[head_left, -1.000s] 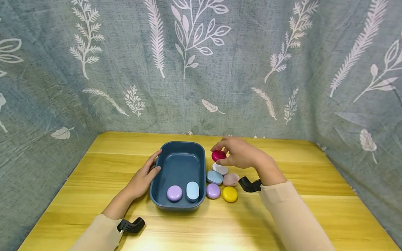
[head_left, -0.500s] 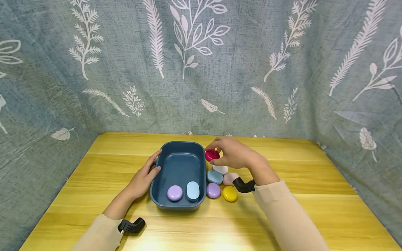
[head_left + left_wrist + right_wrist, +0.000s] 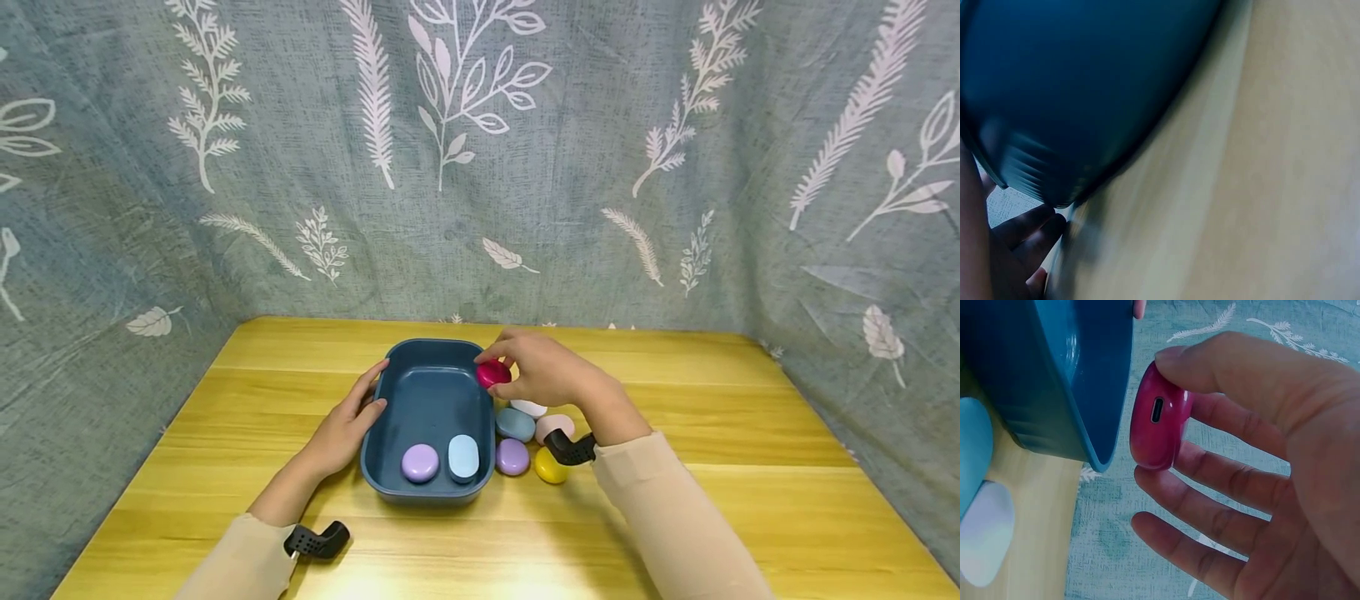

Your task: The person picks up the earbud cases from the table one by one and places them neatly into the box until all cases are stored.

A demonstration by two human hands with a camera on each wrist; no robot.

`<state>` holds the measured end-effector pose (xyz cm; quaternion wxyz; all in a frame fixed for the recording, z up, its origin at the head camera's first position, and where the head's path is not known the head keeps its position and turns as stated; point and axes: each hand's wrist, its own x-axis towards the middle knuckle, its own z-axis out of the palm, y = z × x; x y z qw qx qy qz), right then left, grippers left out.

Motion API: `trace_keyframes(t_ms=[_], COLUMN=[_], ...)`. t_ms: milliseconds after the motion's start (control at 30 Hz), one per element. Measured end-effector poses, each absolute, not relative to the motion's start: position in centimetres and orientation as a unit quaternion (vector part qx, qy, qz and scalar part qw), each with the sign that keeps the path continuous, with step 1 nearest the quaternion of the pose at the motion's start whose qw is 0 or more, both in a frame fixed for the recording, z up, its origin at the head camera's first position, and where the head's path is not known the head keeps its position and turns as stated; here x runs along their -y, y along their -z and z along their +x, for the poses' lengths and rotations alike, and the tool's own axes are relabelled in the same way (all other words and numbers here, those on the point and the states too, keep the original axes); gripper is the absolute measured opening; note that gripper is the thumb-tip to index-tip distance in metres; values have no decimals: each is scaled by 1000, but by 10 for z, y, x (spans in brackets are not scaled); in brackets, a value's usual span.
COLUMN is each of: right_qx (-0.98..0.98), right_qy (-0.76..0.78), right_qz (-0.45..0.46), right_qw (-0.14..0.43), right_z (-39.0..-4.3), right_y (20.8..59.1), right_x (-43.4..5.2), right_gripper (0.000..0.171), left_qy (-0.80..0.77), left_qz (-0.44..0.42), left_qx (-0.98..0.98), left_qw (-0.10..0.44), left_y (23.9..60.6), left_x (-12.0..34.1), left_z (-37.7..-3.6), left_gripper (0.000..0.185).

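My right hand [image 3: 551, 371] pinches a glossy magenta earbud case [image 3: 491, 373] between thumb and fingers, at the right rim of a dark blue bin [image 3: 427, 495]. The right wrist view shows a small charging port on the edge of the case [image 3: 1154, 422], which is held tilted beside the bin. At the bin's left rim rests my left hand [image 3: 337, 437], its fairly straight fingers and thumb touching the side. In the left wrist view its fingers [image 3: 1038, 234] lie by the bin's corner. Inside the bin's near end sit a round lilac case [image 3: 420, 462] and an oblong pale blue one [image 3: 463, 458].
Right of the bin, more cases lie close together on the wooden table [image 3: 637, 517]: white [image 3: 529, 408], blue [image 3: 516, 424], pale pink [image 3: 553, 427], lilac [image 3: 513, 457] and yellow [image 3: 551, 467]. A leaf-patterned curtain [image 3: 480, 208] hangs behind.
My right hand has carried the magenta earbud case leftward, from above the loose cases to the bin's right rim. The left hand has stayed at the bin's left side.
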<state>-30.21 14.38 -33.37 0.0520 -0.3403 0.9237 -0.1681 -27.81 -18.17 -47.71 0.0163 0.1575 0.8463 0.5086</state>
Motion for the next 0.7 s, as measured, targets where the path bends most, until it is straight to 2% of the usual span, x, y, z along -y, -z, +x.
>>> trace_keyframes(t_ms=[700], right_qx=[-917], right_qy=[173], right_qz=[-355], right_qw=[54], right_z=[-301], right_y=[355], right_x=[-123], right_gripper=[40], left_qy=[-507], left_qz=[159], left_qx=[-847], left_qw=[11], left_y=[477], left_x=[181], left_z=[-277], left_gripper=[58])
